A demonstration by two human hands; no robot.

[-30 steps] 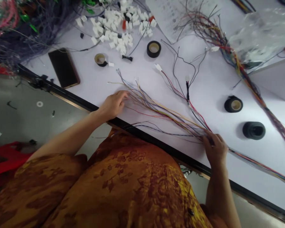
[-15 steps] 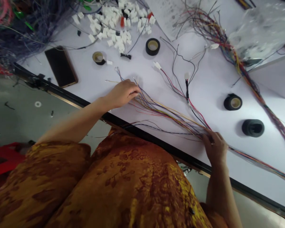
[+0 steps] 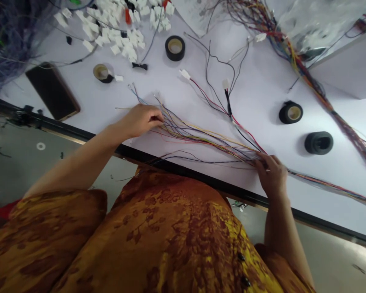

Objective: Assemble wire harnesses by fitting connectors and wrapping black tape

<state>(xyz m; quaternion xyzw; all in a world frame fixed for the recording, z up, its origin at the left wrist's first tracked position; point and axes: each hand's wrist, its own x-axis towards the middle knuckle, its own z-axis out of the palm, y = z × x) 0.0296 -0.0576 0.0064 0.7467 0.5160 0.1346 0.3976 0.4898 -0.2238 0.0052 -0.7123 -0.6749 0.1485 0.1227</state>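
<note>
Left hand [image 3: 142, 120] touching wires [image 3: 215, 144], grip unclear; right hand [image 3: 272, 173], toward four o'clock, clamping them. Seemingly sorting; further parting probably needing steady hold.

The wires [image 3: 244, 154] wear smooth plastic insulation. The tabletop [image 3: 195, 191] looks matt, the phone [image 3: 53, 91] dark and glossy, the clear plastic bag [image 3: 311, 26] crinkled (and shiny), the patterned garment [image 3: 171, 228] soft cloth.
</note>
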